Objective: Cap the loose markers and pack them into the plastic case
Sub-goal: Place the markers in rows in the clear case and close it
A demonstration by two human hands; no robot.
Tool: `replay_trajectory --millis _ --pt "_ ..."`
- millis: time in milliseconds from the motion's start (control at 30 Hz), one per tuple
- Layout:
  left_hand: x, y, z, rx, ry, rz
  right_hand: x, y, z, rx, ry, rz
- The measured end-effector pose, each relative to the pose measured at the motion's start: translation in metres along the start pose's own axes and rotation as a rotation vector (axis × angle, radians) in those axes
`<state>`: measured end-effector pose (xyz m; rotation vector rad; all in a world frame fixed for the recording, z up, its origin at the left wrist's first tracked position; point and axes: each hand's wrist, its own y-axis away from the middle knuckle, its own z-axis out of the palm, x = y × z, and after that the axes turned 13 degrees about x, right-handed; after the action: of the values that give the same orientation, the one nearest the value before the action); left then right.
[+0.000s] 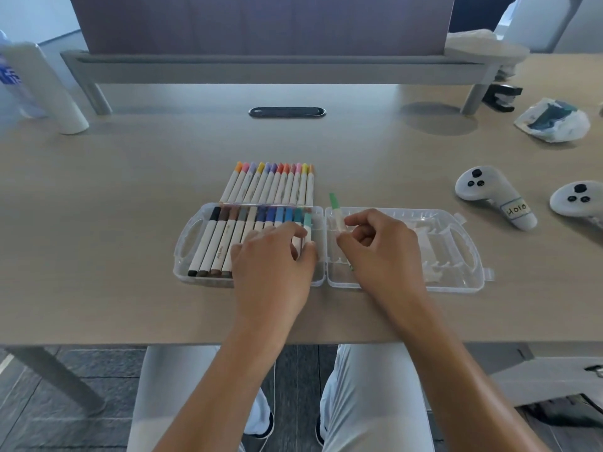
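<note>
We read "Holo" on a controller (496, 197) tag | right hand (381, 252) pinches green marker (336, 212) | left hand (274, 265) fingers curl on the teal marker (307, 225) in case (186, 256)

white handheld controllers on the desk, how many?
2. One controller, with a handwritten label on its grip, lies right of the plastic case. The second controller is farther right, cut off by the frame edge.
</note>
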<state>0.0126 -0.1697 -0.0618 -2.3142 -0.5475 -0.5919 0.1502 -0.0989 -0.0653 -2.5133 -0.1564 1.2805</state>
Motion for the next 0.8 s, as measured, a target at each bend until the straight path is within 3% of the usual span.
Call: replay_trajectory --millis 400,600,700,800 --pt "-0.011 -0.002 0.006 -0.016 -0.095 0.099 0.0 0.006 0.0 0.014 0.028 -0.038" --pt "-0.017 -0.002 -0.001 -0.095 0.001 0.084 -0.01 0.012 -0.004 0.021 0.032 -0.045" --pt "-0.032 0.003 -0.009 -0.008 0.118 0.059 -0.018 0.02 0.0 0.007 0.044 -0.045" --pt "-0.045 0.006 -0.015 0.03 0.038 0.07 -0.029 0.028 0.012 0.013 0.113 -0.069"
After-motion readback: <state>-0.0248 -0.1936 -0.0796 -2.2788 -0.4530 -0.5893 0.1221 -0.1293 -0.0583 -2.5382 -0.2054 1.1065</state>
